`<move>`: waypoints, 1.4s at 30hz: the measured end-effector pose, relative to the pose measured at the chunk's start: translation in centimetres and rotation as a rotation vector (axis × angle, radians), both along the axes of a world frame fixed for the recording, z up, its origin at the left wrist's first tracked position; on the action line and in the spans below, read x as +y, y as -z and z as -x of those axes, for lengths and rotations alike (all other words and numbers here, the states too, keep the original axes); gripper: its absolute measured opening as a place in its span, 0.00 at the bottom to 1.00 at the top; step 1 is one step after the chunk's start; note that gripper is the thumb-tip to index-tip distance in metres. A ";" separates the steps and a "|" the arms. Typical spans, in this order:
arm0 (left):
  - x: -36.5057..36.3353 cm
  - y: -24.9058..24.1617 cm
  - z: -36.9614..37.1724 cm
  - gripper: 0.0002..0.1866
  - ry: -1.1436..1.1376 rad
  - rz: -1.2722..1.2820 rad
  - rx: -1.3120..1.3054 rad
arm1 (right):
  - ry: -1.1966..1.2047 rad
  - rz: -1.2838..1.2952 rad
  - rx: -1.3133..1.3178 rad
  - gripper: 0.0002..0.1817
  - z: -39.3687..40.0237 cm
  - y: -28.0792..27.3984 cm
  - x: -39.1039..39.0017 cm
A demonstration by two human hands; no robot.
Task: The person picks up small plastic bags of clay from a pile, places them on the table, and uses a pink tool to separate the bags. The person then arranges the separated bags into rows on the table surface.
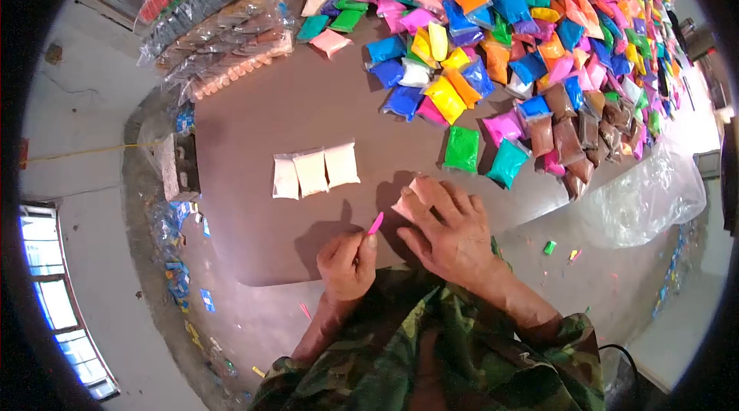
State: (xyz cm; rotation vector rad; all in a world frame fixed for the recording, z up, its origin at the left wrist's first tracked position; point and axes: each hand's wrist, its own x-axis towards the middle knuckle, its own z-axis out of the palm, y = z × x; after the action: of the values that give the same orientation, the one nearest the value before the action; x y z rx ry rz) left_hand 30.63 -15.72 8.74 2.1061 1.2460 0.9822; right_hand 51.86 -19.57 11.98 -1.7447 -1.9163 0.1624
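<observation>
Brown counter (246, 249) lay under a pale-pink packet (402, 209). Left of the packet, the left hand (348, 263) pinched a pink stick (376, 223); the right hand's (446, 220) fingers curved over the packet, grasp unclear. Beyond it spread heaped coloured packets (500, 57).

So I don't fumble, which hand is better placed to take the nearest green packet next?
Probably your right hand: it's nearer the green packet, though touching a pale packet. Your left hand is farther, pinching a pink piece.
</observation>
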 end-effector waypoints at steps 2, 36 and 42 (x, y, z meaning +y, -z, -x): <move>-0.3 0.2 -0.1 0.04 -0.026 0.015 -0.037 | -0.003 -0.019 0.010 0.29 -0.6 0.4 -0.7; 0.4 2.8 0.7 0.15 -0.033 -0.093 0.126 | 0.012 -0.030 -0.092 0.32 0.0 2.5 -1.6; 0.4 2.7 0.1 0.14 -0.033 -0.180 0.090 | 0.016 -0.050 0.119 0.34 -0.4 1.5 -1.2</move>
State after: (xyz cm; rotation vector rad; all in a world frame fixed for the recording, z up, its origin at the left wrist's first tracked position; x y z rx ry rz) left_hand 30.50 -15.29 6.09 2.2963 1.2820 1.0605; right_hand 52.23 -20.76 10.45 -1.6799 -1.8059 0.2060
